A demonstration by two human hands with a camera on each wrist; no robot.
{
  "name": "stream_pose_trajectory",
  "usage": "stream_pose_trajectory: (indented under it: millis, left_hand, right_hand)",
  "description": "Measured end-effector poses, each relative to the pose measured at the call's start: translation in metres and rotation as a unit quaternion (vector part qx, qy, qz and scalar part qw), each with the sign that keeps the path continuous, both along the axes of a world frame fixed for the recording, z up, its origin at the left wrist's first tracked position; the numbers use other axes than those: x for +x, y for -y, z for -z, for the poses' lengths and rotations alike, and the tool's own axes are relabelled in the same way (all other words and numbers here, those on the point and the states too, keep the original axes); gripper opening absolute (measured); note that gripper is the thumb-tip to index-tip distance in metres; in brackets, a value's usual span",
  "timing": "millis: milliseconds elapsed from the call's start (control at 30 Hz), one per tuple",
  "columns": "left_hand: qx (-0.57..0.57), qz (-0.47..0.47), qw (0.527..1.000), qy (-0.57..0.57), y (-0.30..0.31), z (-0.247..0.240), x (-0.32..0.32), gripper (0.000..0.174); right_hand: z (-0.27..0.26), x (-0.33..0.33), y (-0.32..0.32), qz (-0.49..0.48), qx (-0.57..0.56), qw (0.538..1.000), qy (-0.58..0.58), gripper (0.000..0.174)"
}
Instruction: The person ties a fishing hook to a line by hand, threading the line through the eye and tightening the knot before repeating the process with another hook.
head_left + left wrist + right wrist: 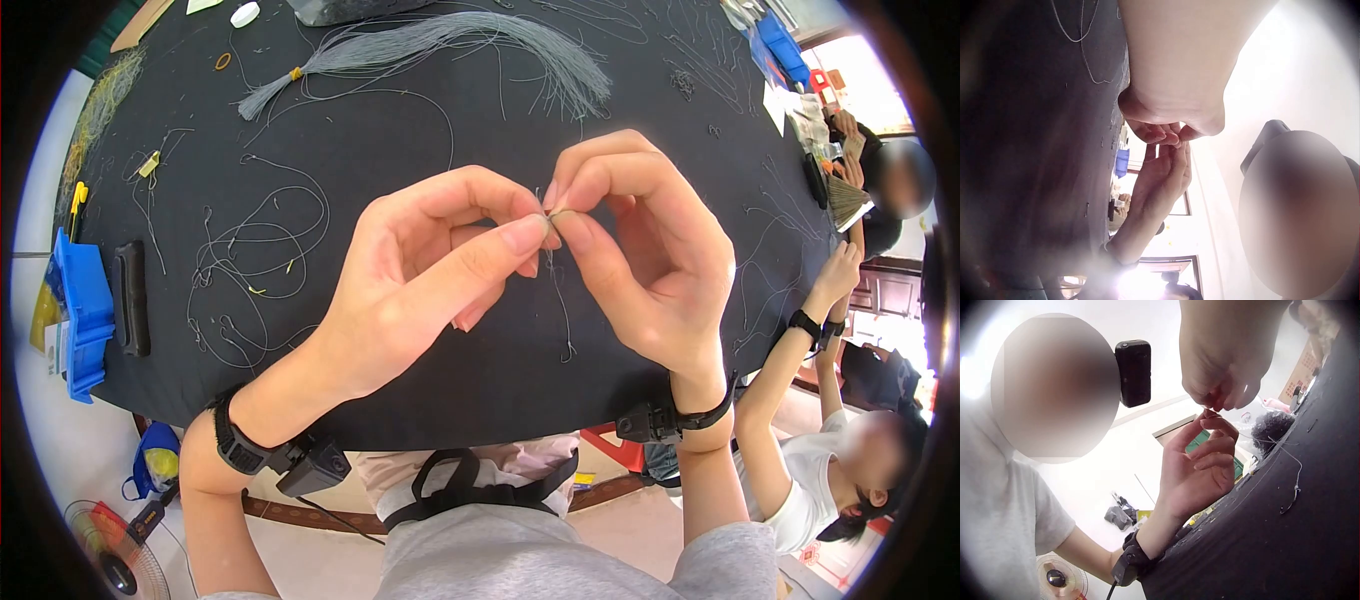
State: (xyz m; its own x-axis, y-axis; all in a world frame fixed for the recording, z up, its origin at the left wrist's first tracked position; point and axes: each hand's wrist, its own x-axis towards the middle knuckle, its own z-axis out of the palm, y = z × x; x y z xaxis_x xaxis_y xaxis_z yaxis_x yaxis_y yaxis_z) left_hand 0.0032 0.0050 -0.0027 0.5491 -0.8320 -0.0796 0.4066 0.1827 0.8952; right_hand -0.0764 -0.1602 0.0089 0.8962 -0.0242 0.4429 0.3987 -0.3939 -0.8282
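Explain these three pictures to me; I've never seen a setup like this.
There is no machine here: a person works with two bare hands. The wide picture comes from a camera worn on the head, looking down; the other two come from cameras worn on each wrist. The left hand and right hand meet at the fingertips, pinching a thin strand that hangs below them; its far end looks hook-shaped. On the dark work surface lie a tied bundle of grey strands and, to the left, loose loops of line. A blue tray sits at the left edge.
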Motion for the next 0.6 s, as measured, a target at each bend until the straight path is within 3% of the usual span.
stream_pose_trajectory:
  millis: [600]
  left_hand:
    - [0.004, -0.001, 1.000, 0.021, -0.0004, 0.0019, 0.0021, 0.019]
  right_hand:
    - [0.0002, 0.0006, 0.0000, 0.000, -0.004, 1.000, -0.002, 0.016]
